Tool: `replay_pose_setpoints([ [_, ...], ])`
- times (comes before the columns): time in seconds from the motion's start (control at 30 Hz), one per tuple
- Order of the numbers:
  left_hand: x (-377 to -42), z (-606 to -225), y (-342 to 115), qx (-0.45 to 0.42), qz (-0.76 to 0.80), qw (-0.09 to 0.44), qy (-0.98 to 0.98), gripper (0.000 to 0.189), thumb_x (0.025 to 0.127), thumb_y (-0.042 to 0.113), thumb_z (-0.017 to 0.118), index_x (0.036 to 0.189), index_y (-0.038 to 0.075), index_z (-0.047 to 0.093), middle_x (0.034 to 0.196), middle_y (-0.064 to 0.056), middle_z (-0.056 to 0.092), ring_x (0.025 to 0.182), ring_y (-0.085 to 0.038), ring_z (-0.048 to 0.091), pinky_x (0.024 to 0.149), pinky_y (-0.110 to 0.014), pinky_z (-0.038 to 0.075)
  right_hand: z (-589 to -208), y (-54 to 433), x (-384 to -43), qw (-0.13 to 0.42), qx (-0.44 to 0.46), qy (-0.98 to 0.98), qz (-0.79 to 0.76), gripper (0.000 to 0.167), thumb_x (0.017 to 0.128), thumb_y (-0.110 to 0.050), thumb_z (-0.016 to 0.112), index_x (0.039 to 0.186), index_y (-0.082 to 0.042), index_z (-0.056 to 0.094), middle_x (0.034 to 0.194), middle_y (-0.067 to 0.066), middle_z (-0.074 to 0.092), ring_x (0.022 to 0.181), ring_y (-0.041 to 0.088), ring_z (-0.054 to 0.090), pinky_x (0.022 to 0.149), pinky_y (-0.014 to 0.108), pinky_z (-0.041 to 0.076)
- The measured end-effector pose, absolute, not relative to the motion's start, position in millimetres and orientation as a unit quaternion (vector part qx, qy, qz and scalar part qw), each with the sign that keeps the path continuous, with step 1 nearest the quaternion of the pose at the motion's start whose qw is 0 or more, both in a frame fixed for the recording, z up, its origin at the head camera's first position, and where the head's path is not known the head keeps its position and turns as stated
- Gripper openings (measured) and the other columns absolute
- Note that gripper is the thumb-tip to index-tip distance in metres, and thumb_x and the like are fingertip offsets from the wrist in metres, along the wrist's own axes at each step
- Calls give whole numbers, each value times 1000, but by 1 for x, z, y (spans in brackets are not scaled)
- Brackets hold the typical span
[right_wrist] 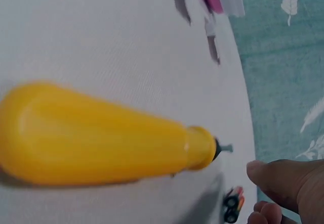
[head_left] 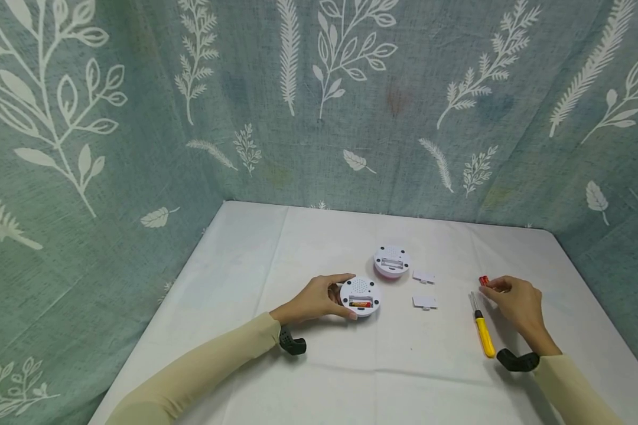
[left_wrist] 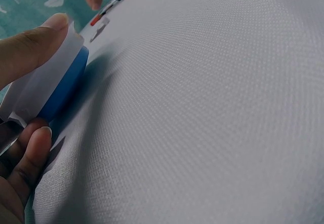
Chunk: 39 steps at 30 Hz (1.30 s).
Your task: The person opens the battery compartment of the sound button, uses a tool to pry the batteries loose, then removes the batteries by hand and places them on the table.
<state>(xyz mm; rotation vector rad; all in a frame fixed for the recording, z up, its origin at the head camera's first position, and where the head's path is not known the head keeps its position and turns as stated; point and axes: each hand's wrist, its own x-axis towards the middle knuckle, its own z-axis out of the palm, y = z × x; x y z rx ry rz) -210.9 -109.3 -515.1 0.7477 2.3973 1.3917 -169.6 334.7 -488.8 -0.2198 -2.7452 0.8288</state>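
My left hand grips the edge of a round white device with a blue side, thumb and fingers spread around it. Its back faces up, showing speaker holes, dark feet and an uncovered battery slot with a red battery in it. Over on the right, my right hand hovers beside small red batteries. In the right wrist view, the thumb and fingers are apart from the batteries, whose dark ends show.
A second round device, white and pink, lies back-up with its slot uncovered. Two white battery covers lie beside it. A yellow-handled screwdriver lies left of my right hand. Leaf-patterned cloth hangs behind the white table.
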Motion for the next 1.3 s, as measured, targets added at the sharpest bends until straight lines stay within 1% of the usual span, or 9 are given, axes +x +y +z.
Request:
replay_pose_setpoints([
  [0.2, -211, -515, -109, 256, 475, 135, 831, 93, 70, 42, 96, 150, 22, 55, 85, 1, 65, 77, -13, 60, 69, -26, 52, -479, 320, -170, 144, -29, -945, 293, 24, 91, -22, 81, 97, 1, 76, 88, 16, 72, 78, 31, 63, 57, 30, 47],
  [0.3, -211, -514, -109, 255, 476, 135, 831, 93, 69, 42, 97, 150, 23, 55, 85, 0, 65, 77, -13, 60, 69, -26, 52, -475, 311, -171, 139, -17, -947, 290, 25, 91, -26, 81, 98, -2, 77, 88, 13, 73, 79, 29, 64, 62, 31, 48],
  [0.37, -211, -514, -109, 253, 476, 137, 831, 93, 69, 42, 97, 150, 24, 55, 85, 0, 66, 77, -14, 60, 68, -26, 52, -473, 306, -171, 135, -5, -948, 289, 26, 92, -28, 81, 99, -3, 77, 89, 12, 73, 79, 27, 63, 62, 31, 47],
  [0.47, -211, -514, -109, 251, 476, 139, 832, 93, 69, 43, 97, 150, 25, 55, 85, 0, 66, 77, -14, 60, 68, -26, 52, -470, 298, -173, 124, 16, -947, 296, 29, 92, -31, 80, 103, -4, 78, 90, 10, 74, 77, 23, 63, 57, 29, 47],
  [0.57, -211, -514, -109, 250, 476, 139, 832, 94, 69, 43, 97, 150, 23, 54, 85, 0, 65, 76, -13, 59, 67, -26, 51, -468, 288, -174, 109, 33, -945, 306, 32, 92, -33, 80, 106, -5, 78, 89, 8, 74, 70, 19, 61, 51, 28, 45],
  [0.63, -212, -514, -109, 250, 476, 139, 832, 95, 69, 42, 97, 151, 23, 54, 85, 0, 65, 76, -12, 58, 67, -25, 51, -466, 280, -174, 99, 44, -944, 313, 32, 92, -32, 81, 108, -5, 78, 88, 6, 74, 68, 18, 59, 51, 28, 44],
  [0.8, -211, -514, -109, 250, 477, 140, 831, 95, 69, 42, 97, 151, 22, 54, 87, 0, 65, 76, -12, 57, 67, -25, 50, -465, 258, -174, 76, 69, -940, 325, 28, 91, -28, 82, 108, -6, 79, 87, 2, 73, 69, 16, 57, 58, 29, 43],
  [1.03, -210, -513, -108, 250, 473, 138, 834, 94, 69, 43, 97, 150, 23, 55, 86, 0, 66, 77, -13, 59, 67, -26, 51, -466, 229, -173, 56, 106, -931, 346, 27, 88, -26, 85, 108, -9, 80, 81, -4, 68, 65, 14, 53, 56, 27, 42],
  [1.3, -209, -513, -108, 245, 474, 136, 834, 94, 69, 41, 97, 150, 21, 55, 86, 0, 65, 77, -12, 57, 66, -24, 50, -467, 198, -170, 42, 162, -917, 362, 21, 85, -21, 87, 104, -12, 81, 79, -7, 65, 67, 11, 55, 58, 26, 45],
])
